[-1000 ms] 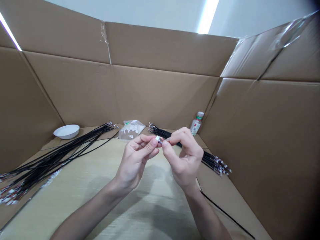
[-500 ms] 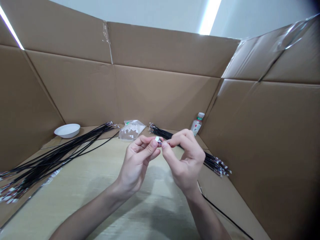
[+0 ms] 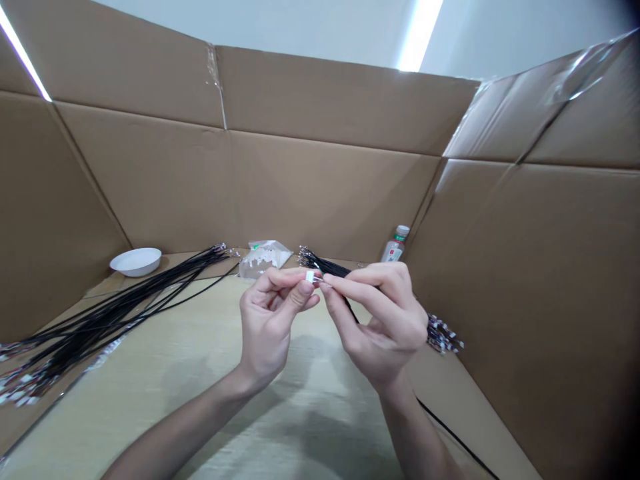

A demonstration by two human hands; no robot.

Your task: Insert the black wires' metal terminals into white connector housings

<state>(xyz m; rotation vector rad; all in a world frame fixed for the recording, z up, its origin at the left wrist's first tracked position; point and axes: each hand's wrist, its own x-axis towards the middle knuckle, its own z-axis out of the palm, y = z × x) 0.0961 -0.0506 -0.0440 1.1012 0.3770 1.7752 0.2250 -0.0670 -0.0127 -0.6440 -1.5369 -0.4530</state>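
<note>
Above the middle of the table, my left hand (image 3: 270, 320) pinches a small white plastic connector (image 3: 311, 276) between thumb and fingers. Thin wires (image 3: 319, 280) come out of the connector's right side. My right hand (image 3: 383, 320) is closed on these wires with thumb and forefinger, close beside the connector. Behind the right hand and forearm runs a black cable (image 3: 455, 433), which reappears at the lower right. How far the wires sit in the connector is too small to tell.
Black cables with white connectors lie in a bundle at left (image 3: 100, 320); another bundle (image 3: 320, 261) lies behind my right hand. A white bowl (image 3: 136, 262), a clear bag of white pieces (image 3: 263, 259) and a bottle (image 3: 395, 245) stand along the cardboard wall (image 3: 330, 193).
My right hand has shifted slightly right, with its fingers straighter around the wires. The connector has turned a little and moved slightly left in my left hand.
</note>
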